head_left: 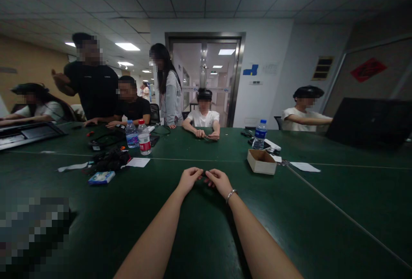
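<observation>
A small, dark, nearly black piece [204, 173] sits at the centre of the dial, directly between the fingertips of two bare hands that come together just above the dark green, smooth-surfaced worktop [206, 231]. The left hand [190, 180] reaches it from about 8 o'clock, and the right hand [219, 179], with a silver metal bracelet [231, 195] at its wrist, from about 4 o'clock. Neither hand is clearly the nearer — both sets of fingertips seem to touch the piece, the left thumb and forefinger pinching one end and the right thumb and forefinger pinching the other. The remaining right fingers curl loosely below. What shows of the piece seems to bridge the narrow gap along the line from 9 to 3 o'clock, but it is too small and too covered for its full shape or its true long axis to be told. Out from the piece, between 2 and 3 o'clock, stands an open, pale cardboard box [265, 168], nearer the right hand than the left and well apart from both. Towards 9 o'clock, farther off on the left hand's side, lies a flat, blue-and-white packet [101, 177]; a clear plastic bottle with a blue cap [259, 135] stands towards 2 o'clock, beyond the box.
</observation>
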Motion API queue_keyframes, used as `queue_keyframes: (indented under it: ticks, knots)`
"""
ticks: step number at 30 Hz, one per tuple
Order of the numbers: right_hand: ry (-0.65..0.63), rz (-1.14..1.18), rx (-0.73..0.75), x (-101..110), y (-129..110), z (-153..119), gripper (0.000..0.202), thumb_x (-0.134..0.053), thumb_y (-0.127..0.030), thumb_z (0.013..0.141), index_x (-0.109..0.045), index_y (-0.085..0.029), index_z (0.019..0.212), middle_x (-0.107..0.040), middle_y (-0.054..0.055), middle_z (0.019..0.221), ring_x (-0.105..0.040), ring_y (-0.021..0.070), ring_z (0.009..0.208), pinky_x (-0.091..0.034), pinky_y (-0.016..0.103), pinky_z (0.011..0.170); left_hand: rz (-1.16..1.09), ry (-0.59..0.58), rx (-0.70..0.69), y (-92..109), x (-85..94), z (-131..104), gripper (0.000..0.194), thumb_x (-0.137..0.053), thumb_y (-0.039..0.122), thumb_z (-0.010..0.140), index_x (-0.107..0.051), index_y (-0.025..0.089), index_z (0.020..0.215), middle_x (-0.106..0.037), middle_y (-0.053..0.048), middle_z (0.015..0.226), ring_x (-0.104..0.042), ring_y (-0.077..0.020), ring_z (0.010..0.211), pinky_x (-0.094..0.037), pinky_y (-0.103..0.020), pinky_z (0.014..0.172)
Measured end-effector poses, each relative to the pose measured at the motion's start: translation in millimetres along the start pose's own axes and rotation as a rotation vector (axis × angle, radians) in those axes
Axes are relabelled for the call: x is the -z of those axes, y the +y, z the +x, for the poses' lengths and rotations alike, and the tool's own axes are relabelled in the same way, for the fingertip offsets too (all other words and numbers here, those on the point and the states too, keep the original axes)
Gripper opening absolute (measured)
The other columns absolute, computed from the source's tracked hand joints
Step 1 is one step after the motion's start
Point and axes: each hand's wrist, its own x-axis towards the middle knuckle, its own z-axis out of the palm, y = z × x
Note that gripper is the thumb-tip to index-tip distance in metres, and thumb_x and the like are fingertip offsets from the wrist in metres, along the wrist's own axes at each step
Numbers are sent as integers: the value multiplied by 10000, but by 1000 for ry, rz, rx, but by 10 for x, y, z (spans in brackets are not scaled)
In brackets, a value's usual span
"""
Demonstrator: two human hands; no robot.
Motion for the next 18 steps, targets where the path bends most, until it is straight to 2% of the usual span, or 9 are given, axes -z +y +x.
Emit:
queue_keyframes:
  ticks: [4,6,8,10,11,13,15,16,18]
  knots:
    - [29,-26,-26,-18,23,7,517,-523,-642,725,-570,-127,726,-611,55,576,-524,126,475,-384,214,454,-57,-73,22,12,-5,-15,370,-624,458,717,-645,152,926,-656,-61,835,-594,-171,758,-425,-238,626]
    - [48,-48,-29,-14,-4,-8,543,-471,-656,749,-577,-124,750,-618,66,619,-545,140,515,-409,230,486,-81,-98,55,21,4,-23,371,-635,436,718,-640,151,955,-661,-76,883,-607,-182,795,-435,-243,643]
    - [64,-111,-38,37,-97,-70,570,-376,-642,804,-591,-119,875,-634,87,741,-581,165,612,-442,253,544,-103,-75,79,17,23,-24,368,-651,416,711,-642,148,963,-662,-85,916,-613,-185,814,-443,-245,660]
    - [39,-293,-54,166,-254,-216,551,-298,-581,859,-559,-142,1065,-633,99,876,-600,196,742,-463,292,625,-127,-29,95,5,41,-18,364,-665,404,703,-644,148,961,-660,-92,938,-616,-186,826,-450,-250,674]
    - [-7,-459,-47,267,-343,-330,503,-325,-541,868,-550,-162,1111,-628,101,921,-594,215,810,-459,318,676,-135,-15,101,-1,47,-14,361,-668,400,702,-644,148,959,-659,-95,945,-617,-188,829,-453,-254,680]
    - [-88,-925,-33,546,-495,-642,401,-505,-487,795,-613,-192,1043,-612,121,981,-559,289,914,-430,399,740,-138,-18,106,-7,49,-10,351,-671,391,703,-646,147,954,-658,-100,948,-618,-192,837,-460,-267,699]
    - [-49,-1321,-80,928,-557,-1041,268,-609,-398,706,-674,-201,875,-615,155,936,-526,372,937,-395,480,724,-131,-35,107,0,41,-11,340,-672,381,704,-648,144,946,-658,-102,939,-619,-194,840,-464,-282,721]
    - [-20,-1432,-83,1153,-545,-1256,225,-624,-375,682,-684,-212,826,-618,169,912,-520,391,933,-378,501,711,-129,-41,106,6,35,-13,336,-672,379,706,-648,144,946,-658,-101,937,-619,-193,841,-465,-287,730]
    - [61,-1510,-62,1644,-449,-1671,208,-636,-402,638,-691,-249,767,-615,201,880,-532,397,877,-358,509,657,-123,-44,105,22,25,-19,334,-666,379,711,-645,145,949,-658,-100,941,-619,-188,838,-467,-289,738]
